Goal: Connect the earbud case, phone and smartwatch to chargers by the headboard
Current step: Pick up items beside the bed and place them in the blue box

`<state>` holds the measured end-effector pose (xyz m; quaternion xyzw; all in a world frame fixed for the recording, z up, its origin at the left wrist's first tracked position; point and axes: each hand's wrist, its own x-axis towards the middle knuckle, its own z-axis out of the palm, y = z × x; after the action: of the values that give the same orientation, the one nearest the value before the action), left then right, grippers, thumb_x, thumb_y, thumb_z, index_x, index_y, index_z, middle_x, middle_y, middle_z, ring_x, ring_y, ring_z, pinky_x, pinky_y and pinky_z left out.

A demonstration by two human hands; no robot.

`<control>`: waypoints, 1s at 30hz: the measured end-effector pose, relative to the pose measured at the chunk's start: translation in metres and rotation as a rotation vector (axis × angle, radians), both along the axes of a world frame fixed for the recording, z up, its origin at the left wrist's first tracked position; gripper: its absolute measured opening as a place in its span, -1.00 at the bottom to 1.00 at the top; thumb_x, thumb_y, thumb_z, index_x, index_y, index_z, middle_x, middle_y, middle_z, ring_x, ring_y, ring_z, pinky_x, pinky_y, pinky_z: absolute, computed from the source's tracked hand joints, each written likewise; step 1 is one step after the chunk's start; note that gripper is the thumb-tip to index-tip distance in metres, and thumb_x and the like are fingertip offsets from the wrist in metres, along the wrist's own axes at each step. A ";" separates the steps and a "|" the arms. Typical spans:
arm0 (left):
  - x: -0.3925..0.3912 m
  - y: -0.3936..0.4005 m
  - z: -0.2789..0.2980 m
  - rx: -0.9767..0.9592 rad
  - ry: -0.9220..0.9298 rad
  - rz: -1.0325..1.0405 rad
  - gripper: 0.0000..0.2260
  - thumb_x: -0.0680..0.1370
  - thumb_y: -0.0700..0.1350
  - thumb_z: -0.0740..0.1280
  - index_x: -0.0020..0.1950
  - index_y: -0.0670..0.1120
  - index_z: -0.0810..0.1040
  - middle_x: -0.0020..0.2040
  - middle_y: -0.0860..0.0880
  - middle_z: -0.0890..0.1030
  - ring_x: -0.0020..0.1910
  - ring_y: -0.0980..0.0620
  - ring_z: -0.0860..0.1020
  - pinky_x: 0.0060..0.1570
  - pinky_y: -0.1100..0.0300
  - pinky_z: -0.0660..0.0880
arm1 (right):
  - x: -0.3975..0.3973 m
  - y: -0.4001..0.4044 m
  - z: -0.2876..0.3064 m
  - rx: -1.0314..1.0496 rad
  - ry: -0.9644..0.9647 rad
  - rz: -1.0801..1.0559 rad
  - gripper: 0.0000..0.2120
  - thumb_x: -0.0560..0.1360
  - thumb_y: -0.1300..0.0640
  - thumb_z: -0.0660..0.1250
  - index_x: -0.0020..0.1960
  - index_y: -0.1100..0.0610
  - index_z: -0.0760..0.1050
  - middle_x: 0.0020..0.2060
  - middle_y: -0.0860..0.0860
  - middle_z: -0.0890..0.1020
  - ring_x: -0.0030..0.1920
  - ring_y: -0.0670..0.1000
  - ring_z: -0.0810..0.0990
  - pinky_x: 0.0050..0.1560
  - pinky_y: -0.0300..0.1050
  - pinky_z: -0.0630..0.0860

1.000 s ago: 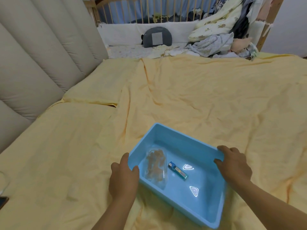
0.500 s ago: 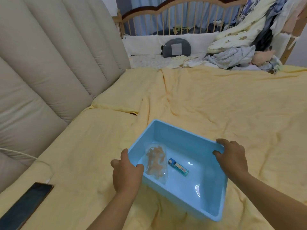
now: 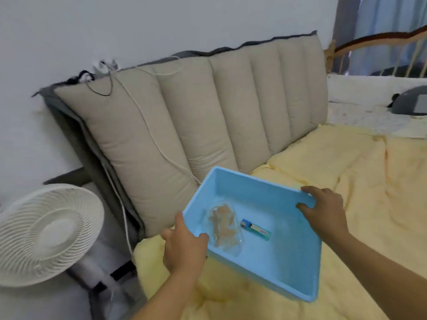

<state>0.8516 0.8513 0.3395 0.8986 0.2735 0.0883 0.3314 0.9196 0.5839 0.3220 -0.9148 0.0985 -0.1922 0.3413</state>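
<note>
Left hand (image 3: 184,247) and right hand (image 3: 322,210) gripping blue tray (image 3: 288,269) rims; charger cables (image 3: 147,125) hanging unconnected; devices unseen.

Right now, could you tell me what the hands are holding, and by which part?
Both hold the light blue plastic bin: the left hand grips its near-left rim, and the right hand grips the far-right rim.

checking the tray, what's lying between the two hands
In the head view, a lighter and a clear bag lie in the blue tray between left hand and right hand.
</note>
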 end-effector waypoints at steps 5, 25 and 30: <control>-0.047 0.088 0.005 -0.007 -0.039 0.236 -0.48 0.37 -0.06 0.37 0.31 0.09 0.33 0.04 -0.10 0.37 -0.19 -0.13 0.48 -0.17 0.12 0.42 | 0.024 0.110 0.001 0.040 -0.013 0.272 -0.61 0.34 0.17 0.47 0.17 0.11 0.58 -0.02 0.21 0.58 0.07 0.26 0.48 0.13 0.02 0.37; -0.143 0.266 -0.158 -0.100 0.128 0.549 -0.20 0.37 -0.20 0.47 0.51 -0.05 0.12 0.09 -0.12 0.18 -0.13 -0.14 0.44 0.05 0.12 0.45 | -0.043 0.339 -0.171 -0.163 0.309 0.590 -0.54 0.47 0.03 0.32 0.35 0.06 0.38 0.11 0.10 0.43 0.23 0.14 0.28 0.04 -0.01 0.42; -0.140 0.296 -0.191 -0.173 0.106 0.534 -0.15 0.37 -0.30 0.45 0.54 -0.06 0.07 0.24 -0.20 0.16 -0.06 -0.10 0.41 0.14 0.06 0.48 | -0.049 0.359 -0.205 -0.260 0.312 0.634 -0.58 0.49 -0.07 0.27 0.32 -0.03 0.36 0.10 0.02 0.45 0.20 0.06 0.34 0.01 -0.13 0.39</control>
<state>0.7116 1.1470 0.1482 0.7666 0.5241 0.1016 0.3569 0.8710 0.9431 0.1170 -0.9538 -0.1638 0.0539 0.2460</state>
